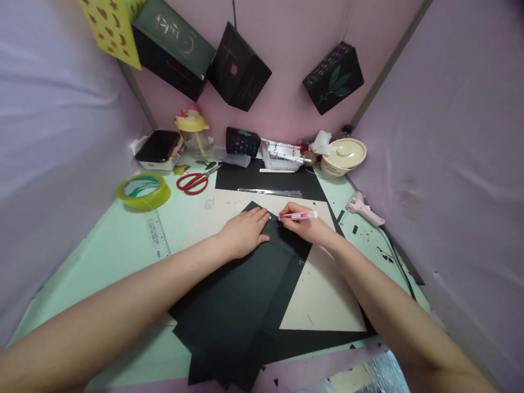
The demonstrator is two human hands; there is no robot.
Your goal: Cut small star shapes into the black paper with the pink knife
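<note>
My left hand (244, 232) lies flat on a large black paper sheet (233, 295), fingers stretched out near its upper corner. In my right hand (301, 221) is a slim pink-and-white craft knife (305, 215), gripped like a pen. Its tip meets the black sheet just right of my left fingertips, where a few small pale marks show. The black sheet is folded or layered, its lower end made of several overlapping points. Beneath it lies a cream board (327, 295), with more black paper (270, 180) under the board.
Left are yellow tape (143, 191), red-handled scissors (193, 183) and a clear ruler (158, 234). Along the back stand a drinking bottle (196, 134), a basket of markers (282, 155) and a lidded bowl (344, 155). A corded glue gun (364, 208) lies right. Black boxes (239, 68) hang above.
</note>
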